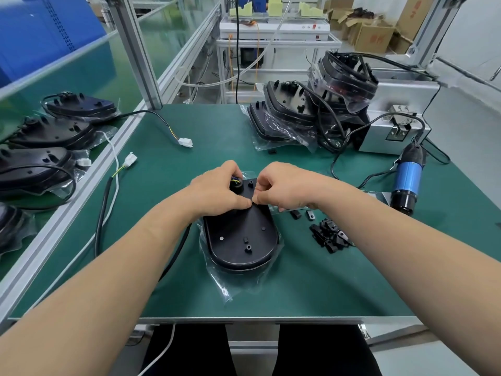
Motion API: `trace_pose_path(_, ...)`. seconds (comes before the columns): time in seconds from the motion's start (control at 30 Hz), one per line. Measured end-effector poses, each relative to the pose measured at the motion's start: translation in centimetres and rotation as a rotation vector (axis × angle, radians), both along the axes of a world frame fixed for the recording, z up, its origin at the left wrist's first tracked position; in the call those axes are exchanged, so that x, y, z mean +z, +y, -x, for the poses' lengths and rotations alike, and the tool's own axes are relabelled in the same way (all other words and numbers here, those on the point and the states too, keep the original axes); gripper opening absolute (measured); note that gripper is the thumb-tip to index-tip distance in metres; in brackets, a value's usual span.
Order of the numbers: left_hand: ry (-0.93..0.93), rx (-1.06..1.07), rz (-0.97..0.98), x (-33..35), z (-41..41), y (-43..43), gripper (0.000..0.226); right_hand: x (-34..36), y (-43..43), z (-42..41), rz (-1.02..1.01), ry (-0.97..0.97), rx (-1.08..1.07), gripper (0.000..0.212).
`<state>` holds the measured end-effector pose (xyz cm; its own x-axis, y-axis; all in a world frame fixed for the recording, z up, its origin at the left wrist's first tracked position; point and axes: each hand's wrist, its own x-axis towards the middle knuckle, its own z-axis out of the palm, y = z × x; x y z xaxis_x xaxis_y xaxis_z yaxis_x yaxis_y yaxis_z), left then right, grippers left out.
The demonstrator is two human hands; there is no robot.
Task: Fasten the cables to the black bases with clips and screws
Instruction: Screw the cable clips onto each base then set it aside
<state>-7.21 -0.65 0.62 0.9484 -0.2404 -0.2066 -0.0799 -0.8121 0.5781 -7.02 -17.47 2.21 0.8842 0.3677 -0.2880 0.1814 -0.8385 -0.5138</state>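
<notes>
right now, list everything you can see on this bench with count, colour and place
base: one, black, in a clear bag, centre of the mat, under both grips
cable: one, black, runs off the base's left side
clips: a pile plus two loose, black, right of the base
screwdriver: one, blue and black, at the mat's right edge
bagged bases: a stack, black, far right
bases on the side shelf: at least four, black, left
connectors: three, white, left, on cable ends
metal box: one, silver, far right
mat: one, green, covers the table
left grip: curled over the cable where it enters the base
right grip: fingers curled at the base's far end; contents hidden
</notes>
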Motion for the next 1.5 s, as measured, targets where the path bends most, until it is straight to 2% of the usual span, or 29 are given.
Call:
trace_pose_path(0.13,0.025,0.034,-0.053,0.2,-0.1,-0.6,0.057,0.3,0.1,0.1,0.026,-0.016,0.002,0.016)
trace_pose_path(0.23,0.031,0.063,-0.035,0.4,0.3,-1.0,0.065,0.3,0.3,0.3,0.058,-0.044,0.009,0.01)
trace_pose_path(0.4,0.033,0.102,0.02,0.0,0.5,-0.9,0.061,0.1,0.3,0.8,0.116,-0.185,0.042,0.008)
trace_pose_path(0.63,0.029,0.123,0.069,-0.5,0.3,-0.5,0.05,-1.3,-0.7,0.7,0.01,-0.27,-0.04,0.008)
trace_pose_path(0.77,0.033,0.09,0.101,-0.5,0.0,0.4,0.037,-2.4,-1.6,0.9,-0.307,-0.149,-0.173,0.009)
trace_pose_path(0.87,0.069,0.074,0.161,-0.3,-0.2,1.1,0.037,-3.5,-1.1,1.0,-0.309,-0.146,-0.204,0.026)
trace_pose_path(0.93,0.099,0.057,0.207,-0.2,-0.1,1.4,0.039,-4.2,-0.6,0.8,-0.355,-0.044,-0.255,0.034)
trace_pose_path(1.03,0.122,0.034,0.249,-0.1,-0.1,1.7,0.039,-4.5,-0.4,0.1,-0.513,0.181,-0.37,0.036)
trace_pose_path(1.13,0.122,0.047,0.273,0.0,0.1,1.6,0.038,-4.6,-0.5,0.0,-0.596,0.253,-0.409,0.037)
trace_pose_path(1.23,0.074,0.11,0.227,-0.7,0.7,2.0,0.048,-5.0,-0.7,0.5,-0.514,0.148,-0.35,0.033)
trace_pose_path(1.33,-0.08,0.241,0.139,-1.5,2.1,3.9,0.076,-4.7,-1.8,-0.3,-0.378,-0.139,-0.309,0.024)
trace_pose_path(1.4,-0.074,0.294,0.067,-2.0,3.1,5.9,0.097,-4.2,-2.7,-1.8,-0.162,-0.323,-0.231,0.008)
trace_pose_path(1.5,0.073,0.299,-0.053,-2.5,4.3,8.0,0.127,-4.0,-2.3,-3.7,0.094,-0.231,-0.068,0.039)
